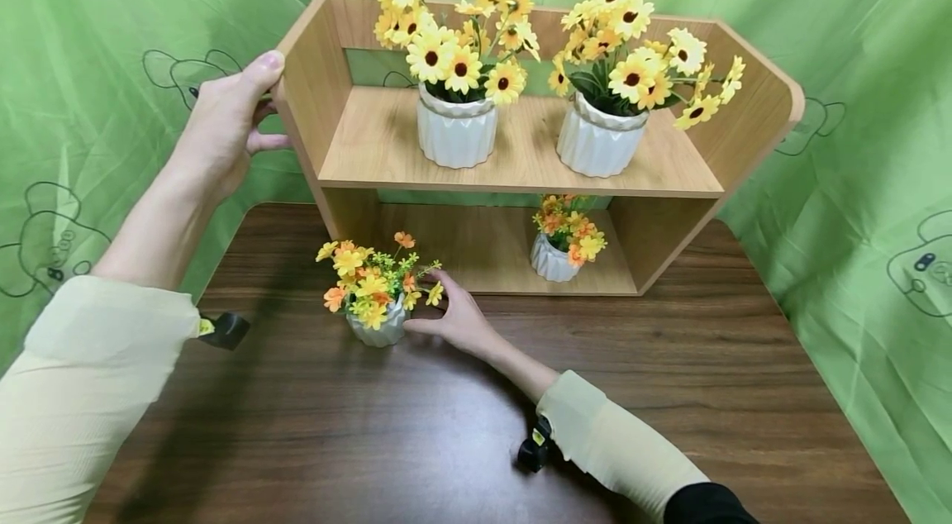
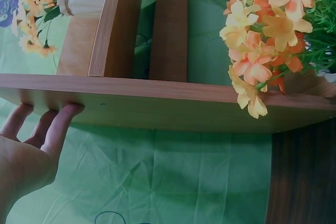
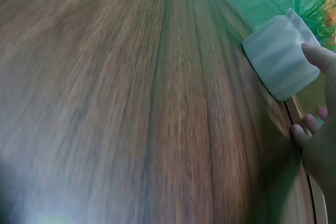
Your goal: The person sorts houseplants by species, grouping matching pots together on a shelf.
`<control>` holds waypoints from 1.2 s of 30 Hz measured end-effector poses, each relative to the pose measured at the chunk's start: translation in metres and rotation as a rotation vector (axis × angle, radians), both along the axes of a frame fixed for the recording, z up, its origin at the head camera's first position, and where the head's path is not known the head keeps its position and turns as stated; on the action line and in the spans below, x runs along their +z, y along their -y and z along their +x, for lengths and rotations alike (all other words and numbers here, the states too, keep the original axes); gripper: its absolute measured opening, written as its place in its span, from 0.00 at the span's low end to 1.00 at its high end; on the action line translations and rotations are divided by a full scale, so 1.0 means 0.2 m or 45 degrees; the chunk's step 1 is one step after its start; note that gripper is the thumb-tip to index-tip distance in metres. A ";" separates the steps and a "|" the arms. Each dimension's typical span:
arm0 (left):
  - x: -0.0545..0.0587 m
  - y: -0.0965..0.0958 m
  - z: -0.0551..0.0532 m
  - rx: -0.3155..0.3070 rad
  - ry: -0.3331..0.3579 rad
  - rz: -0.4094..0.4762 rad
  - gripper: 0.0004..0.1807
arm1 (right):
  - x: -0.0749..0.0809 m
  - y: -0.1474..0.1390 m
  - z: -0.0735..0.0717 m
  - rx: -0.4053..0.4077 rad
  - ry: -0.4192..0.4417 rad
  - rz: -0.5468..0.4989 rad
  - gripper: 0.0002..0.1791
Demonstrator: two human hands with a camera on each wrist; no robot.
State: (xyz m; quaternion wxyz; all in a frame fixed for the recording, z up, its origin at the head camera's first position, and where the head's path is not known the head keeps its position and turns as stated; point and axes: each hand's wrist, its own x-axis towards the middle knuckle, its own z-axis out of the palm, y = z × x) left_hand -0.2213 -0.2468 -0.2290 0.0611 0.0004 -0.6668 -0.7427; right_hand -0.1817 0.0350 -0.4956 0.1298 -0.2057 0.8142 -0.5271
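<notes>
On the table in front of the shelf's left end stands a small white fluted pot [image 1: 378,327] of orange and yellow flowers [image 1: 372,280]. My right hand [image 1: 464,316] is at its right side, thumb and fingers spread. In the right wrist view the thumb [image 3: 318,56] overlaps the white pot [image 3: 283,56], while the other fingers stay apart from it, near the shelf's bottom edge. My left hand [image 1: 223,123] rests against the wooden shelf's left side panel [image 1: 312,86]. In the left wrist view its straight fingertips [image 2: 71,111] touch the panel's outer face [image 2: 173,109].
Two white pots [image 1: 457,127] [image 1: 601,135] of yellow daisies stand on the upper shelf board [image 1: 521,169]. A smaller pot [image 1: 552,259] with orange and yellow flowers sits at the lower level's right. Dark wooden table [image 1: 669,392] lies below; green cloth [image 1: 870,177] hangs around.
</notes>
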 end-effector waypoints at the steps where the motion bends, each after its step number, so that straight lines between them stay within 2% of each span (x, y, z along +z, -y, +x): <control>1: 0.00 0.00 0.00 0.000 -0.002 0.001 0.21 | 0.00 0.01 0.00 -0.004 -0.005 0.013 0.54; 5: 0.00 0.00 0.00 -0.003 -0.008 0.001 0.21 | 0.00 0.06 0.00 0.013 -0.020 -0.028 0.54; 16: 0.00 0.00 0.00 0.005 -0.006 0.006 0.22 | -0.01 0.14 0.04 -0.016 0.042 0.003 0.60; 23: 0.00 0.00 0.01 0.005 -0.011 0.005 0.27 | -0.02 0.18 0.04 0.038 0.069 -0.081 0.47; 26: 0.00 0.00 0.00 0.004 -0.008 -0.001 0.28 | -0.03 0.20 0.04 0.057 0.061 -0.099 0.45; 36: 0.00 0.00 0.00 0.007 -0.003 -0.006 0.24 | -0.03 0.22 0.06 0.010 0.072 -0.103 0.44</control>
